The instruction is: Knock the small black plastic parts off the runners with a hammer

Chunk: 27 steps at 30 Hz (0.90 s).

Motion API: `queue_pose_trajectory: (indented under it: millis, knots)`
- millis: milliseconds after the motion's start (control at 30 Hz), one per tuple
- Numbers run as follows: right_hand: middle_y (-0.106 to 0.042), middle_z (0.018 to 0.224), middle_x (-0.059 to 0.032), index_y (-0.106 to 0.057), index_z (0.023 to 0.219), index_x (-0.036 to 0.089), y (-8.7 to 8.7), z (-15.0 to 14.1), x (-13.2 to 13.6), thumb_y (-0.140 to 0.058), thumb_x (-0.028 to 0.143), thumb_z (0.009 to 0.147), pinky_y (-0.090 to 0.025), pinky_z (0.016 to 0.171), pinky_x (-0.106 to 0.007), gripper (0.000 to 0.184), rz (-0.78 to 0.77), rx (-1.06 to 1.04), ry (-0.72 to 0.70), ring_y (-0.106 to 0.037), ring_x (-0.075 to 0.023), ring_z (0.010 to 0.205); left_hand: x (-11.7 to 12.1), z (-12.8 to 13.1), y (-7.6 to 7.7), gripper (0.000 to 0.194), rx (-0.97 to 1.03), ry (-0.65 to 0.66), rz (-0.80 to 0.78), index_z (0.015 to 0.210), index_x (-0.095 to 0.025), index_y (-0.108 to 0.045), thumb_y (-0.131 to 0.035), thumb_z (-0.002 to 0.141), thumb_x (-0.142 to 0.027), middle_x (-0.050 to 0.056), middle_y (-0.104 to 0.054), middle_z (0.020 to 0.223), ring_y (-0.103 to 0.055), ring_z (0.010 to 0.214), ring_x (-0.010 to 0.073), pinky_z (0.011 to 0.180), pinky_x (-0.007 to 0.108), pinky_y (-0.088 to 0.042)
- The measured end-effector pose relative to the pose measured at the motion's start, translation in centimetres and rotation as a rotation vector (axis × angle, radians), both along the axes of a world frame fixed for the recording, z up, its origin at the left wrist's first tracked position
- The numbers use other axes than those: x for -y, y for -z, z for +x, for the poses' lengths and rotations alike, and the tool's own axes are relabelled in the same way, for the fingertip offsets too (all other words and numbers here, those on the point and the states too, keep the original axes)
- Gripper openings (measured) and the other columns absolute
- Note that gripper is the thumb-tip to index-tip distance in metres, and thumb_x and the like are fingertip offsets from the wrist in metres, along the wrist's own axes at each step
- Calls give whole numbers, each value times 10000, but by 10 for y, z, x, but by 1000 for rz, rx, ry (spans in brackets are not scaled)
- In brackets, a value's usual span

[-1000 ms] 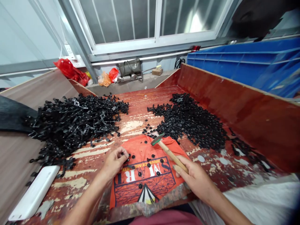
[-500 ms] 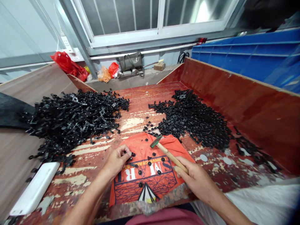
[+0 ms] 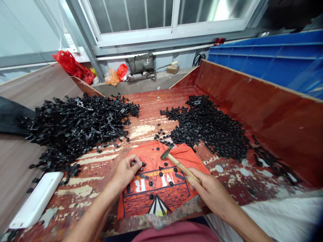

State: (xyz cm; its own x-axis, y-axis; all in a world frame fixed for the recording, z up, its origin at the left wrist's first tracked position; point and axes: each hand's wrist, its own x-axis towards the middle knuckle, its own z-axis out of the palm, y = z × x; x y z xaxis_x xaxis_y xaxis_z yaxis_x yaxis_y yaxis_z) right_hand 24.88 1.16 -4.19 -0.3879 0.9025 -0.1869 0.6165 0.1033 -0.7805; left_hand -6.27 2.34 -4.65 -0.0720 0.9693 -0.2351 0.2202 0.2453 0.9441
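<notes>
My right hand (image 3: 205, 183) is wrapped round the wooden handle of a small hammer (image 3: 180, 165), whose dark green head is raised at the upper left. My left hand (image 3: 128, 169) pinches a small black part (image 3: 143, 164) over the left side of an orange printed cloth (image 3: 148, 153); the fingers hide most of the part. Several round black pieces (image 3: 160, 174) lie scattered across the cloth between my hands. The cloth lies on the worn red tabletop (image 3: 148, 104), near its front edge.
A large pile of black linked parts (image 3: 83, 124) covers the left of the table, and another heap (image 3: 209, 131) the right. A white flat case (image 3: 36, 200) lies at front left. Boards (image 3: 262, 90) wall the sides; a blue crate (image 3: 267, 60) stands beyond the right one.
The view has shifted very slightly. Both hands hold almost the same positions, with the hammer and the small part still in them.
</notes>
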Motion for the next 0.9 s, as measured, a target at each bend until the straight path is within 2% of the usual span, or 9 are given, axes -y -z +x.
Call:
queue_pose_trajectory:
  millis: [100,233,333,500,667,767,900]
  knots:
    - [-714,1202,-20,-526,1420,343,-12,-6,0,-387,346,1012,-515,901,-382,432,22,27,-26,-688,-245,1013,0,-1,3,230,-28,-5,40,615,-171,-583,-718,718,-327,-12,-579,573,-475,530,99,518,193,-353]
    - [-608,1384,52,-436,1467,439,-33,-18,0,-375,284,1020,-486,1005,-380,477,87,11,-92,-626,-221,1190,2,-2,8,262,28,-13,-33,669,-187,-567,-720,730,-391,-60,-505,515,-360,396,66,414,187,-251]
    - [-541,1448,91,-429,1463,459,-42,-26,-2,-378,233,1018,-454,1059,-351,501,115,-52,-143,-551,-191,1289,3,-2,11,280,61,-19,-71,693,-195,-553,-712,732,-422,-76,-488,494,-328,349,58,387,189,-217]
    - [-516,1471,93,-398,1478,455,-38,-29,-5,-376,213,1020,-430,1093,-367,519,97,-75,-139,-569,-185,1269,3,-2,12,238,21,-19,-26,675,-186,-578,-712,737,-372,-67,-493,507,-343,398,65,428,198,-223]
    - [-567,1421,103,-370,1482,480,-40,-32,-5,-368,206,1025,-464,1061,-362,533,106,-61,-163,-611,-173,1211,2,-2,13,211,-85,-4,23,655,-179,-597,-685,752,-345,-37,-534,557,-414,496,97,499,205,-289]
    - [-634,1350,59,-435,1461,449,-42,-41,-4,-422,225,1006,-510,994,-364,507,175,-62,-154,-652,-202,1146,1,-2,8,214,-121,6,26,654,-179,-595,-680,748,-351,-36,-531,566,-418,507,102,509,207,-294]
    - [-734,1174,26,-489,1433,432,-40,-52,-5,-488,225,976,-569,839,-343,502,232,-4,-178,-717,-219,962,2,-1,-3,225,-191,33,-17,650,-194,-560,-628,778,-366,-53,-483,523,-401,456,99,469,208,-265]
